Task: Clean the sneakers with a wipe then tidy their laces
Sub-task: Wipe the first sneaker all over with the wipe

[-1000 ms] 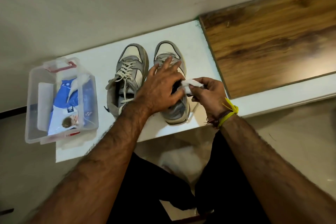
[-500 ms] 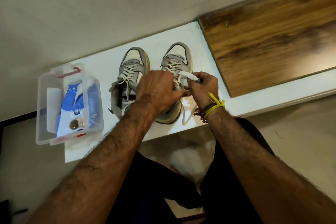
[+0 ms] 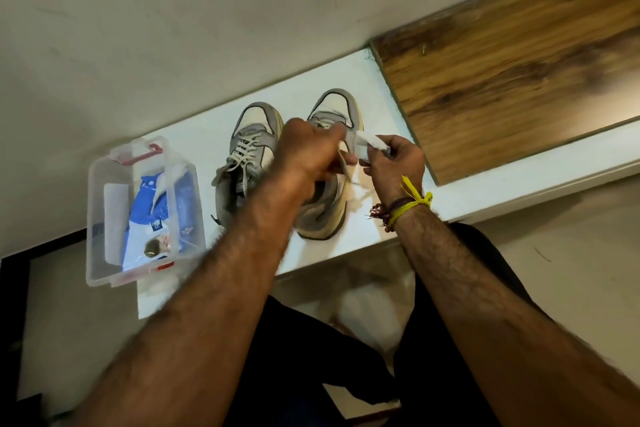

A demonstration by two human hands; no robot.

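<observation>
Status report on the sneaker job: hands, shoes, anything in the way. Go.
Left hand gripping right sneaker's lace. Right hand pinching wipe beside it. Left sneaker untouched, laces loose. Clear bin off to the left, nothing obstructing.

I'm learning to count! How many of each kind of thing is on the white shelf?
Sneakers: 2, left one, right one
Wipes: 1, wipe held in the right hand
Boxes: 1, clear box with packets inside
Total: 4
</observation>
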